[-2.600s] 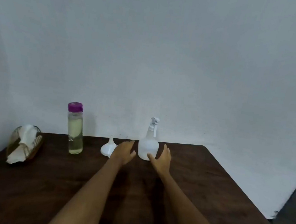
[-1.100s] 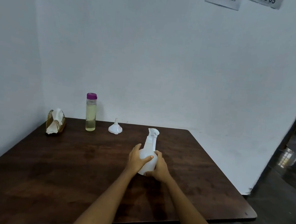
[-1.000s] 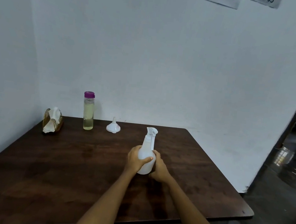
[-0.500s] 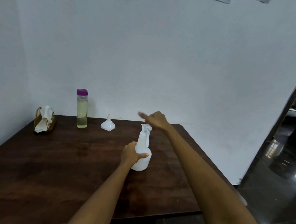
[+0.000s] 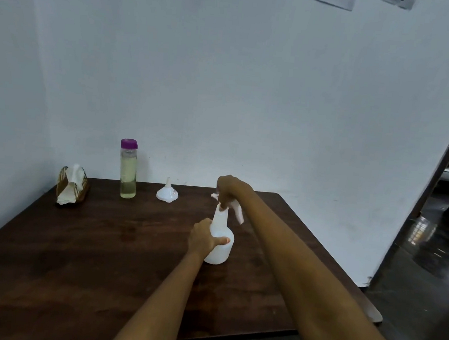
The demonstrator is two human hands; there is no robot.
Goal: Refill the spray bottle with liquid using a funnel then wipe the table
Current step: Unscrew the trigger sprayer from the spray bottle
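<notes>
A white spray bottle [image 5: 220, 247] stands upright near the middle of the dark wooden table [image 5: 73, 251]. My left hand [image 5: 202, 238] wraps around its round body from the left. My right hand [image 5: 229, 189] is closed over the spray head at the top, and the trigger sticks out below my fingers. A white funnel [image 5: 167, 191] sits mouth down near the far edge. To its left stands a clear bottle [image 5: 128, 173] with a purple cap and pale yellow liquid.
A brown holder with white tissues [image 5: 71, 188] sits at the far left corner by the wall. The table's right edge drops off to a glossy dark floor [image 5: 426, 285]. White walls close off the back and left.
Both hands drew the spray bottle from the back edge to the middle of the table. My right hand then left the body and closed down on the spray head.
</notes>
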